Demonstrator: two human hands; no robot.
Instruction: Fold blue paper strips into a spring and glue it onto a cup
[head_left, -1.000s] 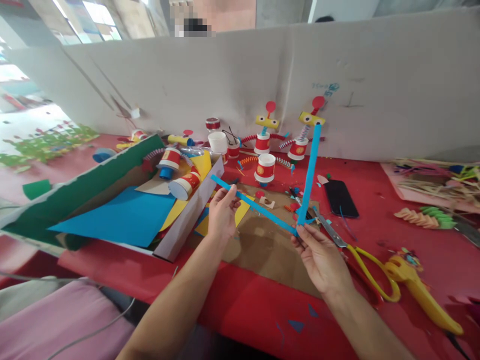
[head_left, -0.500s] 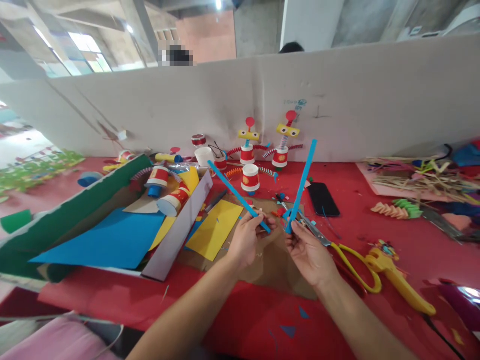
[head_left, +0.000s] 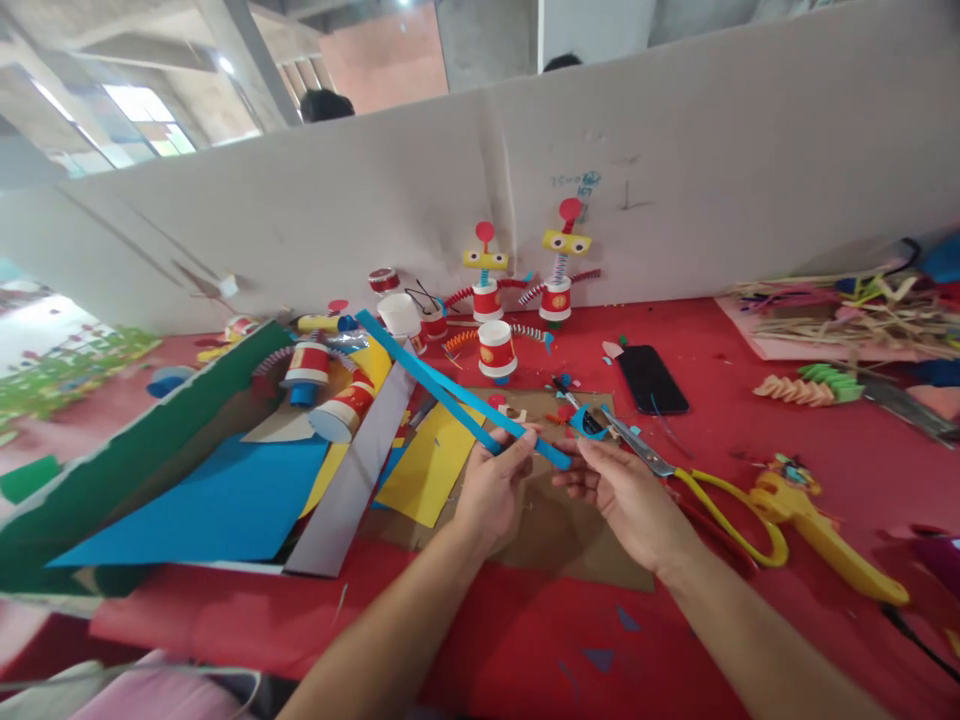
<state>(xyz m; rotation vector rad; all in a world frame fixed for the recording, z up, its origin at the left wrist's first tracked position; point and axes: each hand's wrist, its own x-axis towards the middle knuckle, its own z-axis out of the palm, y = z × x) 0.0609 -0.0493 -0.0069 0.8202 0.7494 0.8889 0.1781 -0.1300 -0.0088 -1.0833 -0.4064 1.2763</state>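
Observation:
My left hand [head_left: 495,485] and my right hand [head_left: 619,490] both pinch blue paper strips [head_left: 442,385] over a brown cardboard sheet [head_left: 555,530]. The strips lie almost together and slant up to the left, past a grey box edge. The left fingers grip them partway along; the right fingertips close on their lower end. Yellow-handled scissors [head_left: 720,505] lie just right of my right hand.
An open green box [head_left: 135,430] holds blue and yellow sheets and paper-cup figures. More cup figures [head_left: 487,290] stand against the grey partition [head_left: 675,180]. A black phone [head_left: 651,380], a yellow glue gun [head_left: 832,535] and folded paper scraps lie on the red table.
The two strips formed a wide V; the right one has swung down to lie along the left one. My hands have come close together, and the camera view shifted.

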